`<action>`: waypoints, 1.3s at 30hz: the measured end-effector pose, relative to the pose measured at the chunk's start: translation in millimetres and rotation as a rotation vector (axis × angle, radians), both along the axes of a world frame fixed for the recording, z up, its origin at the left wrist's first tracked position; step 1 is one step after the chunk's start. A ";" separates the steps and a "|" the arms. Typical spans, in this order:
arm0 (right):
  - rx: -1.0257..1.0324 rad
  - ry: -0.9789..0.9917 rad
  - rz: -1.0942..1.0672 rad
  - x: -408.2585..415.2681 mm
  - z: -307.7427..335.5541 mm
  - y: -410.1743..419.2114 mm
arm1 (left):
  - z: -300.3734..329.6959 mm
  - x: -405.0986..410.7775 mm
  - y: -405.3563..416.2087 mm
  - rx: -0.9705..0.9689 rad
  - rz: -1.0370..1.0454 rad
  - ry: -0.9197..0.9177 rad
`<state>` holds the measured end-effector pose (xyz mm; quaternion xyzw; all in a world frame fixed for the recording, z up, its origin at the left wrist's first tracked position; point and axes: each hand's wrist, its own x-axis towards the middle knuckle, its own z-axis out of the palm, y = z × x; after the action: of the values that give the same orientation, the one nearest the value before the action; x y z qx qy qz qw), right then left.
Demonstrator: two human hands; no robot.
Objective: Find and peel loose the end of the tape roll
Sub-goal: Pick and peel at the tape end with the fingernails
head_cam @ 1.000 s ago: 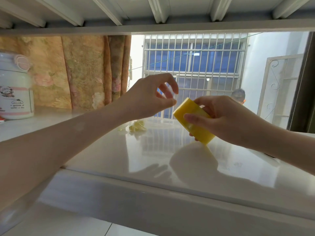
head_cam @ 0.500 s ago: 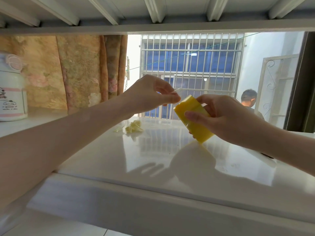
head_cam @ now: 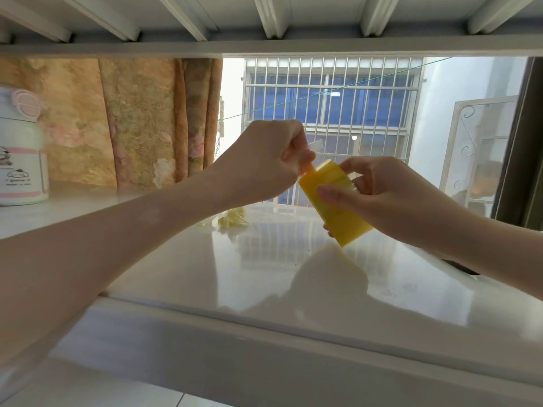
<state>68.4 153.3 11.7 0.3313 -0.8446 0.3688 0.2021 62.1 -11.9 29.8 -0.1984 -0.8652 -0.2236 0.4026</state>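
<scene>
A yellow tape roll (head_cam: 332,201) is seen edge-on, tilted, held above the glossy white table (head_cam: 205,268). My right hand (head_cam: 379,195) grips it from the right, thumb across its near face. My left hand (head_cam: 270,160) is closed at the roll's upper left edge, pinching a thin pale strip of tape end (head_cam: 316,144) that sticks up past the fingertips. Whether the strip is still joined to the roll is hidden by my fingers.
Crumpled yellow tape scraps (head_cam: 232,220) lie on the table behind my left wrist. A white and pink jug (head_cam: 20,154) stands at the far left. A floral curtain (head_cam: 132,121) and a barred window (head_cam: 332,98) are behind; a shelf beam (head_cam: 264,48) runs overhead.
My left hand went from open fingers near the roll's top to a closed pinch at its edge, with a pale strip now standing up from it. The roll stayed in my right hand.
</scene>
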 end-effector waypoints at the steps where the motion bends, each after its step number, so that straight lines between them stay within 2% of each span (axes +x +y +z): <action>1: -0.012 -0.008 0.010 -0.3 0.5 0.0 | 0.4 0.8 -0.2 -0.002 0.007 0.018; 6: -0.037 -0.009 0.005 0.1 3.3 -0.9 | -1.5 5.1 2.7 -0.035 0.035 0.142; 12: -0.080 -0.059 0.008 1.4 5.9 -1.3 | -5.2 8.3 4.5 -0.221 0.089 0.292; 19: -0.165 -0.146 -0.012 -2.7 7.5 3.5 | -2.4 13.4 11.3 -0.226 0.059 0.319; 24: -0.167 -0.146 -0.042 -2.4 7.8 2.1 | 1.1 16.3 11.5 -0.302 0.083 0.450; 28: -0.202 -0.192 -0.041 -3.0 9.3 3.6 | 5.2 22.7 14.2 -0.282 0.025 0.561; 32: -0.218 -0.255 0.005 -3.3 7.8 5.7 | 9.9 19.4 11.0 -0.261 0.013 0.538; 39: -0.185 -0.481 0.153 -5.9 6.5 8.1 | 9.2 10.6 11.6 -0.018 -0.161 0.355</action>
<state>62.5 161.4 18.2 0.2772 -0.8036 0.5266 -0.0034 72.6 -0.4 39.0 -0.3069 -0.7639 -0.2090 0.5278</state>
